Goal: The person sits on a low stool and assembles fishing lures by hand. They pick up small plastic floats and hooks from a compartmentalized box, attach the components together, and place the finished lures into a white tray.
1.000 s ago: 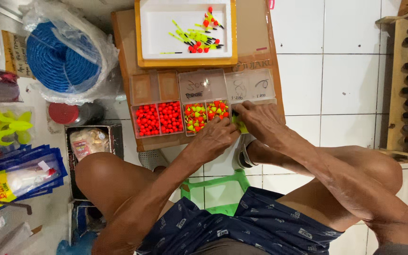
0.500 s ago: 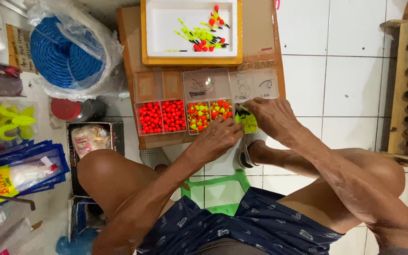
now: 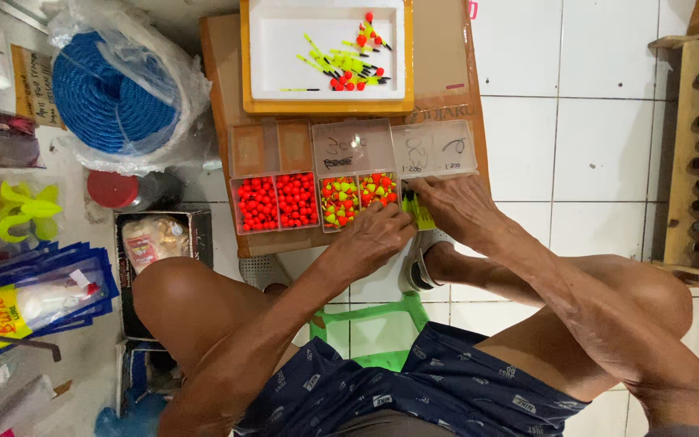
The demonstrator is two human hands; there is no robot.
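Both hands meet at the centre of the frame, on the near edge of the clear compartment boxes on the brown board (image 3: 220, 73). The left hand (image 3: 374, 239) lies knuckles-up, fingers curled loosely together, fingertips touching the box of red-and-yellow float beads (image 3: 357, 198) and the yellow-green float stems (image 3: 418, 212) (a small bundle with black tips). The right hand (image 3: 455, 206) lies flat over those stems, fingers close together and pressing on them, though I can't tell if it's actually pinching any; the box of red beads (image 3: 277, 202) sits just left, and the white tray of finished floats (image 3: 325, 53) is at top centre.
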